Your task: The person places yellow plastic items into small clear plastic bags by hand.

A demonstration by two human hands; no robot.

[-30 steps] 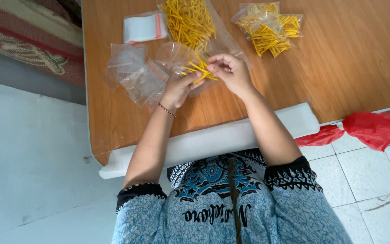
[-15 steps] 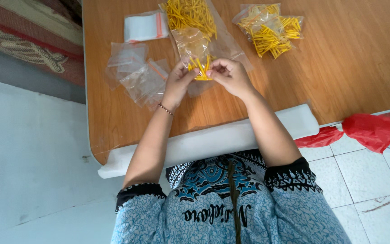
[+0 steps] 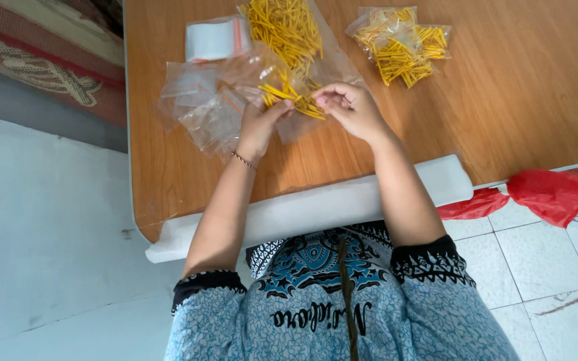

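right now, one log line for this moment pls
left hand: holds small clear bag | right hand: pinches yellow sticks at bag mouth | loose stick pile behind | filled bags on wooden table

Hidden, cropped and unclear parts

Big heap of yellow sticks (image 3: 285, 27) cut off by the top edge, likewise the far side of the counter (image 3: 536, 87). Fingertips (image 3: 326, 100) of the right hand (image 3: 349, 107) curled out of sight behind the knuckles; stick bundle (image 3: 289, 99) half veiled by a clear bag (image 3: 255, 70). Red cloth (image 3: 550, 194) cropped at the right edge. Single sticks too small to count.
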